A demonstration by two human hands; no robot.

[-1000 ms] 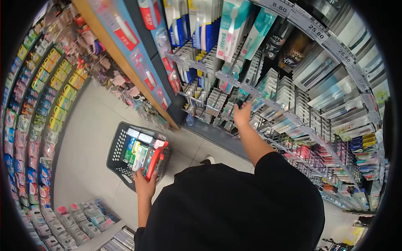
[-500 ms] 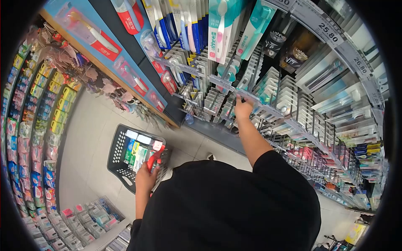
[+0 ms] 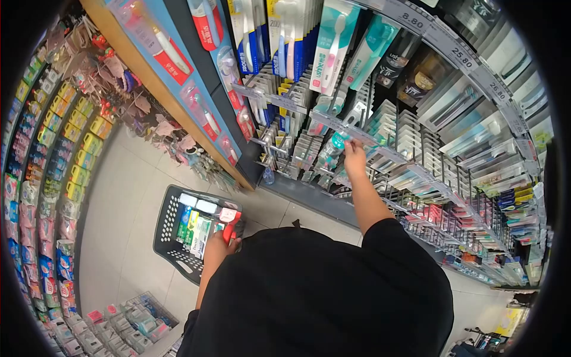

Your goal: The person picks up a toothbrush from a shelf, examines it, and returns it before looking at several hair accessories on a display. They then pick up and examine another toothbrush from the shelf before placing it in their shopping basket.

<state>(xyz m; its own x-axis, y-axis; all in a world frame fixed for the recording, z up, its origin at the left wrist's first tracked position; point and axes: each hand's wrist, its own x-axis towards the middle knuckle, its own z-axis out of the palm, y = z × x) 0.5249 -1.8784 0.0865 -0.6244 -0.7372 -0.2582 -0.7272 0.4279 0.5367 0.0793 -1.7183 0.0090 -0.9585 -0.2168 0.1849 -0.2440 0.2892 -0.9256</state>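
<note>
My left hand point(image 3: 219, 251) is wrapped round the red handle point(image 3: 228, 232) of a dark grey shopping basket point(image 3: 168, 223) with round holes in its sides. Inside lie a green and yellow box point(image 3: 191, 229), white packs point(image 3: 198, 203) and a pink-and-white item point(image 3: 228, 215). Up at the toothbrush rack, my right hand point(image 3: 355, 159) has its fingers closed at the edge of a teal and clear toothbrush package point(image 3: 338, 141), just below a price rail point(image 3: 345, 126). The thumb and fingertips partly cover the package edge.
Larger toothbrush packs point(image 3: 334, 44) hang above the rail. Rows of hooks with more packages point(image 3: 437, 172) run off to the right. A blue display panel with a wooden edge point(image 3: 172, 89) stands at left, beside dried-flower decorations point(image 3: 143, 113). Stocked shelves point(image 3: 71, 154) curve along the far left.
My right hand has shifted slightly right and down, and a teal toothbrush package now shows at its fingers. My left hand stays on the basket handle, which has moved slightly right.
</note>
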